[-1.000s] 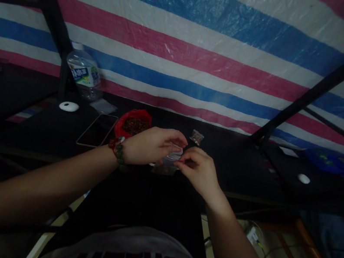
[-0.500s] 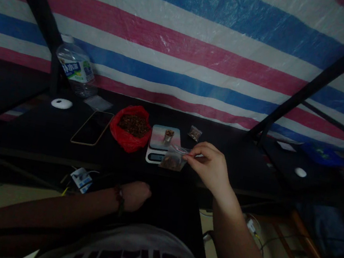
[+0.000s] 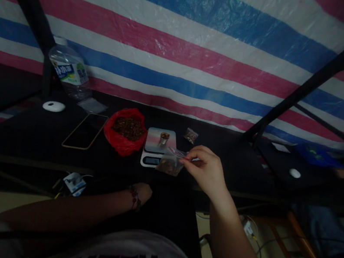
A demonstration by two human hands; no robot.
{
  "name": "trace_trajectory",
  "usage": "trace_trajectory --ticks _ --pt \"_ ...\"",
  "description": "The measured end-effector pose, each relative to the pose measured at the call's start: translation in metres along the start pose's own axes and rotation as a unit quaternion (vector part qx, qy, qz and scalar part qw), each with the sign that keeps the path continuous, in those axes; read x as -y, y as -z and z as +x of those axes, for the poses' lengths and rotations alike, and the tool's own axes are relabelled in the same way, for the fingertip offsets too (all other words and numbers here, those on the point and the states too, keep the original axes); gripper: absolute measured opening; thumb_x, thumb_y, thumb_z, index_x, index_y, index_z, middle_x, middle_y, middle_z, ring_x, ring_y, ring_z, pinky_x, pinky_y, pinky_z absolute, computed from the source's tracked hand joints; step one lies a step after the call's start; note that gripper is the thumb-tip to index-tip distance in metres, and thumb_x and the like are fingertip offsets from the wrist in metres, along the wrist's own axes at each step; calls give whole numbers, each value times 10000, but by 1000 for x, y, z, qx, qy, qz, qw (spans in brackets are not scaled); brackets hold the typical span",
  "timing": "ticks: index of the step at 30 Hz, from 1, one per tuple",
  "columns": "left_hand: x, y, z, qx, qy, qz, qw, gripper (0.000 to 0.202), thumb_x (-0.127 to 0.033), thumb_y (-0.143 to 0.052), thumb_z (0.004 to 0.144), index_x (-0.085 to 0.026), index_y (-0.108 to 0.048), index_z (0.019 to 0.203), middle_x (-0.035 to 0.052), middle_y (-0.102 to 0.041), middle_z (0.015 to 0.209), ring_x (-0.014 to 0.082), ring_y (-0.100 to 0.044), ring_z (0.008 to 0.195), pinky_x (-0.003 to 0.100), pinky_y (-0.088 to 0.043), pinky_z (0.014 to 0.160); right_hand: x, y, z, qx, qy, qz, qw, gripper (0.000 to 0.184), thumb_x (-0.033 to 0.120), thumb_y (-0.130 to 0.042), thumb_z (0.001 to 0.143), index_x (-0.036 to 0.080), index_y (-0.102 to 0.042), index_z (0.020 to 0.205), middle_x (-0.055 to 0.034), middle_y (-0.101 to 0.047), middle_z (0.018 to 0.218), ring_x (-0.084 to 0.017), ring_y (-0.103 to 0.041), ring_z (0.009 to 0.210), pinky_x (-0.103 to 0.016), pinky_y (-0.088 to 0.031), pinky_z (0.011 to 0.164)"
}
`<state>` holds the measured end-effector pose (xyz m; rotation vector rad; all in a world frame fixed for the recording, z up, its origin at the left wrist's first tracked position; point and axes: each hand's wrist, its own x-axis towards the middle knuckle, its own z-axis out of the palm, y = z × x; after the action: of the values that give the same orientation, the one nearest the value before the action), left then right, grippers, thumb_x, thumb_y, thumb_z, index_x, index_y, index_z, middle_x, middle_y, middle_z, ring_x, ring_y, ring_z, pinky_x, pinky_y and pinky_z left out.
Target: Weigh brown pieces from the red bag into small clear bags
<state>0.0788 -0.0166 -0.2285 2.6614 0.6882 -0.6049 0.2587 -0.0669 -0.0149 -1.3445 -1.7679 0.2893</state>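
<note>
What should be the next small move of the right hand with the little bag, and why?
Probably set the small clear bag down beside the other filled bag. The right hand pinches it by its top edge above the scale, and it already holds brown pieces. The left hand is below the table edge.

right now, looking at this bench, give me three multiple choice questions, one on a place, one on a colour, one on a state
1. Where is the small cup?
A. on the scale
B. inside the red bag
C. on the phone

2. What colour is the open bag of brown bits?
A. blue
B. red
C. white

3. What is the right hand doing?
A. lying flat on the table
B. gripping the water bottle
C. pinching a small clear pouch

Answers:
1 A, the cup stands on the scale platform.
2 B, its plastic is red.
3 C, the fingertips pinch the top of the clear pouch, which hangs in front of the scale; the left hand sits low by the table edge.
</note>
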Motion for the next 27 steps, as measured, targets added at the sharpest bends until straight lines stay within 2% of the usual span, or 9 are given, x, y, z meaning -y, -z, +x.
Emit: trace_trajectory --ticks 3,5,10,11,12,15,18,24,27 --pt "-4 10 -4 20 26 22 999 27 -117 -679 774 -98 -688 758 78 -700 704 177 -676 687 290 -548 629 1 1 0 -1 -5 -1 1000 121 249 -718 746 178 -641 687 -31 -612 756 -139 -594 677 -214 -486 513" --pt "-11 19 -13 8 27 26 999 82 -33 -660 717 -98 -710 714 135 -707 691 227 -686 699 293 -536 606 1 1 -1 -4 -6 0 1000 120 250 -719 744 178 -641 690 -33 -613 754 -143 -597 684 -214 -489 512" --pt "-33 64 -74 -51 -3 12 999 179 -75 -562 775 -111 -733 814 159 -722 839 255 -686 812 328 -531 713 -3 2 -2 27 6 -10 1000 104 244 -715 756 182 -646 707 -39 -626 788 -150 -606 714 -234 -496 558" --pt "-36 80 -92 -79 -21 0 997 175 -121 -576 786 -148 -728 869 125 -723 903 243 -676 866 326 -522 767 -3 2 -2 40 12 -13 999 99 238 -712 761 182 -647 710 -39 -628 796 -148 -607 715 -236 -494 570" --pt "-37 97 -110 -146 -50 -44 987 171 -156 -597 786 -182 -722 900 88 -720 925 228 -664 887 317 -511 792 -3 1 -1 52 20 -16 998 96 231 -709 765 183 -646 711 -36 -628 798 -146 -606 714 -239 -490 584" --pt "-31 151 -156 -352 -49 -113 928 150 -192 -582 818 -208 -692 919 31 -702 893 173 -633 852 277 -478 804 0 -3 -1 94 44 -23 994 81 199 -698 777 185 -642 720 -23 -624 792 -140 -602 734 -247 -480 644" --pt "-17 185 -173 -444 -25 -117 888 119 -227 -606 814 -197 -669 911 20 -679 858 157 -608 783 254 -457 734 6 -10 -2 140 55 -18 988 61 165 -692 779 183 -643 746 -15 -619 799 -134 -600 754 -247 -474 689" --pt "-4 190 -154 -367 -141 -129 910 83 -216 -633 820 -198 -678 887 1 -682 842 135 -611 809 215 -429 744 18 -22 -2 158 44 11 986 58 174 -683 793 183 -640 755 -13 -612 807 -128 -596 745 -238 -477 674" --pt "-1 189 -151 -335 -159 -136 919 94 -199 -633 815 -204 -695 885 0 -693 846 131 -621 812 208 -424 748 20 -25 2 171 55 27 983 52 185 -679 803 190 -649 760 -8 -617 800 -132 -601 761 -245 -481 695"
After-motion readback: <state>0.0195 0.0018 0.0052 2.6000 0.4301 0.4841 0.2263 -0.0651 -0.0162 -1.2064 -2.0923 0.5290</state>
